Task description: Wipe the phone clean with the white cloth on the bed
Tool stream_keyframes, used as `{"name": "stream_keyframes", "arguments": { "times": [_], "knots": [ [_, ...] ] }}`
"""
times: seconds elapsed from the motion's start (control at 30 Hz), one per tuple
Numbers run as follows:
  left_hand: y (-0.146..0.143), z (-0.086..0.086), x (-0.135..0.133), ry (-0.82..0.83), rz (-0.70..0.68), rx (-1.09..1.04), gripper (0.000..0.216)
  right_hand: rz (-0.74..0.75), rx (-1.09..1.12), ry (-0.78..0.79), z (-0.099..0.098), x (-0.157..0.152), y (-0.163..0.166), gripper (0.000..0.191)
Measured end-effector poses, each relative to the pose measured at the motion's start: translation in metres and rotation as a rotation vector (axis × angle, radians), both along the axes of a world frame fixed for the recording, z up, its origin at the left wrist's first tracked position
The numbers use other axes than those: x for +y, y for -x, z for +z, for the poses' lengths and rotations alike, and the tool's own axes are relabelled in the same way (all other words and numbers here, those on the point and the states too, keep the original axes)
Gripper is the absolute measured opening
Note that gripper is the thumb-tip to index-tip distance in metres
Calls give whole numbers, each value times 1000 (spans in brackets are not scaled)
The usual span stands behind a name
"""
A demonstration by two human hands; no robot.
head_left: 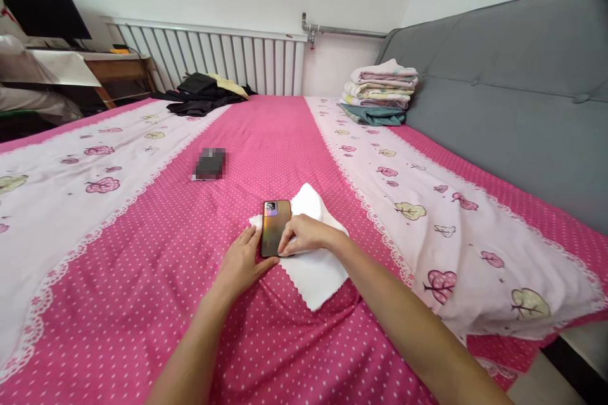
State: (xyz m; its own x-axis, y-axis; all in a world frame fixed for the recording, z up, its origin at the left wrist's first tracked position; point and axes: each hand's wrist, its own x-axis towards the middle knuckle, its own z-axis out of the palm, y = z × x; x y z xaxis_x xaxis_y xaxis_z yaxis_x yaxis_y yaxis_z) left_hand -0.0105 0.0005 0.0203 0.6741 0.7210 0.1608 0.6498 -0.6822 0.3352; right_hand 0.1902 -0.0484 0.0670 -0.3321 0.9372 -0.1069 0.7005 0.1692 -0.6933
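A smartphone (272, 231) with a shiny gold-brown back and a camera block at its top lies face down on a white cloth (316, 278) with zigzag edges. My left hand (241, 262) braces the phone, its fingers along the left side and its thumb at the bottom edge. Over the phone's lower right part, my right hand (304, 234) is closed in a pinch, with a bit of the white cloth showing at the fingertips. Part of the cloth is hidden under the phone and my right hand.
The bed has a pink dotted spread (142, 304). A dark pixelated object (209, 164) lies further off to the left. Black clothes (197, 92) and a stack of folded fabrics (380, 92) are at the far side. A grey headboard (503, 88) stands right, a radiator (213, 50) behind.
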Motion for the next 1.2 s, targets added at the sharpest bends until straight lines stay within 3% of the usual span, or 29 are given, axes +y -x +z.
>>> {"name": "stream_keyframes", "arguments": {
  "times": [0.27, 0.53, 0.9, 1.2],
  "knots": [
    [1, -6, 3, -16, -4, -34, 71, 54, -25, -29, 3, 0, 2, 19],
    [2, -7, 4, -29, -29, -25, 71, -220, -160, -256, -6, 9, 11, 15],
    [-2, 4, -3, 4, 7, 54, 76, -557, -173, -302, -22, 22, 5, 17],
    [0, 1, -1, -26, -10, 16, 72, -634, -219, -329, -28, 35, 3, 19]
  ]
}}
